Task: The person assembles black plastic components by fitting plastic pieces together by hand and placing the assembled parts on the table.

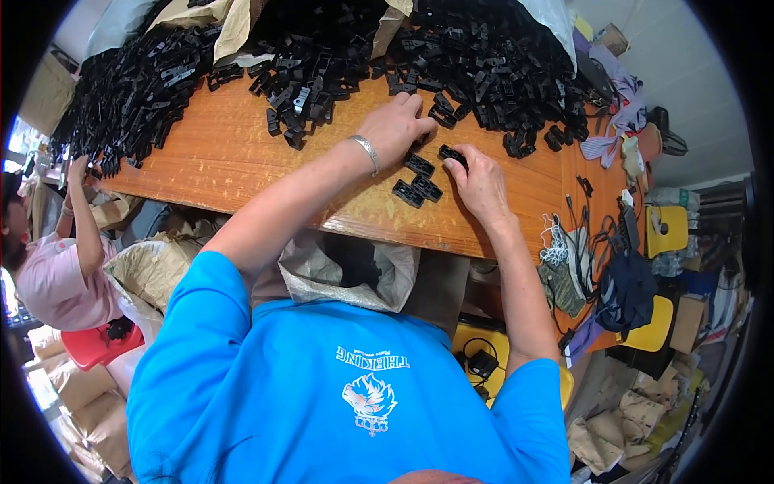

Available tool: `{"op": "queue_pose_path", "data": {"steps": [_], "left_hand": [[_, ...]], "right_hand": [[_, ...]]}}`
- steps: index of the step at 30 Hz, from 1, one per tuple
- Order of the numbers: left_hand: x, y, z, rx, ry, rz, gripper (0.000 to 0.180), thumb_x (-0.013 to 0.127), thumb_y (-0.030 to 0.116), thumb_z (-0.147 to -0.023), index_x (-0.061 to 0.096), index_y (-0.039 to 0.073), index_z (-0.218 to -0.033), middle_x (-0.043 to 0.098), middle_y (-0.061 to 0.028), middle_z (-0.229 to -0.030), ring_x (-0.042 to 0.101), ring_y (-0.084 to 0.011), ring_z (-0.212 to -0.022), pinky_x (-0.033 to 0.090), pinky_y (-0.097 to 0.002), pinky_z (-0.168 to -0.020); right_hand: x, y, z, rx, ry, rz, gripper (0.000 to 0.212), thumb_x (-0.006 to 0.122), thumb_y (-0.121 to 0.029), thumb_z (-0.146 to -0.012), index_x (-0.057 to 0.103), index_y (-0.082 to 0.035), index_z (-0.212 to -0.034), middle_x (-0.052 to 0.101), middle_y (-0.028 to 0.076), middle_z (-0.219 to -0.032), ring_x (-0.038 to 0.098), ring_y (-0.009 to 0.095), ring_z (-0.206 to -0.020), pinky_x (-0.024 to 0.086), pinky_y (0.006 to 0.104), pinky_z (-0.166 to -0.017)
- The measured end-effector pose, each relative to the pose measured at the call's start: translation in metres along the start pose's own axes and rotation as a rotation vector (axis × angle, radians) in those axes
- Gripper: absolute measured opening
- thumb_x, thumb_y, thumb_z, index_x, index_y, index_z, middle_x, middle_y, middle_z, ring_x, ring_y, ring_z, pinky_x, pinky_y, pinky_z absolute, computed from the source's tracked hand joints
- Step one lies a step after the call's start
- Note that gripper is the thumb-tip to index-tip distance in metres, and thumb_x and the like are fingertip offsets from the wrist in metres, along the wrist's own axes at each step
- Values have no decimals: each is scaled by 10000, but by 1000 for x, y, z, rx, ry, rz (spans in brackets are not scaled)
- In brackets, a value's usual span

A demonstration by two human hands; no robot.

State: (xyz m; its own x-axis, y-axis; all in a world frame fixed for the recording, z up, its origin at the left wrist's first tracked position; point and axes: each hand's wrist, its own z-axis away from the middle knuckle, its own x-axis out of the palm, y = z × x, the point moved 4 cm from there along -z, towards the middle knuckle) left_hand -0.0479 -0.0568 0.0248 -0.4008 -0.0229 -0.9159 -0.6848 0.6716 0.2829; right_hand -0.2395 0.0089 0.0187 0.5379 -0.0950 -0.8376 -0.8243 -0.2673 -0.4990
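Three parts [427, 189] lie at nine o'clock from our right hand [482, 181] — likely for reach — which pinches another part [451, 154]; we cannot tell if our left hand [395, 131] grips.

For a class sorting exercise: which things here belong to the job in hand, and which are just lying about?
In the job, apparently:
black part held by the right hand
loose black parts near the left hand
heaped black parts
wooden table

Apparently just lying about:
striped cloth
white cord
dark blue cloth
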Motion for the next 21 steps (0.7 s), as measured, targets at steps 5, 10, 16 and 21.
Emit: {"op": "queue_pose_path", "data": {"steps": [5, 10, 16, 21], "left_hand": [[4, -2, -1, 41, -3, -13, 276, 785, 57, -831, 769, 130, -1096, 623, -108, -1128, 599, -308, -1148, 544, -410, -948], [3, -8, 7, -52, -45, 195, 243, 808, 111, -855, 753, 109, -1092, 642, -113, -1108, 616, -328, -1135, 535, -439, -950], [1, -8, 9, -130, -100, 274, 202, 820, 124, -859, 720, 89, -1031, 664, -114, -1054, 644, -338, -1094, 539, -450, -931], [7, -4, 12, -89, 27, 222, 244, 862, 150, -842, 666, 75, -966, 662, -92, -1029, 651, -321, -1042, 541, -436, -897]], "right_hand": [[0, 4, 0, 84, 10, -11, 285, 704, -234, -1018, 682, -10, -1192, 765, 249, -983, 743, 443, -913, 583, 510, -794], [1, -2, -2, 90, 39, -92, 290, 694, -234, -1028, 663, -17, -1217, 768, 247, -965, 753, 431, -900, 581, 508, -781], [4, -8, -8, 115, 31, -138, 285, 698, -223, -1025, 664, -17, -1219, 771, 240, -964, 758, 420, -897, 578, 500, -772], [3, -8, -9, 70, 87, -136, 282, 720, -197, -1004, 674, -20, -1219, 752, 214, -1018, 747, 391, -909, 579, 471, -778]]}}
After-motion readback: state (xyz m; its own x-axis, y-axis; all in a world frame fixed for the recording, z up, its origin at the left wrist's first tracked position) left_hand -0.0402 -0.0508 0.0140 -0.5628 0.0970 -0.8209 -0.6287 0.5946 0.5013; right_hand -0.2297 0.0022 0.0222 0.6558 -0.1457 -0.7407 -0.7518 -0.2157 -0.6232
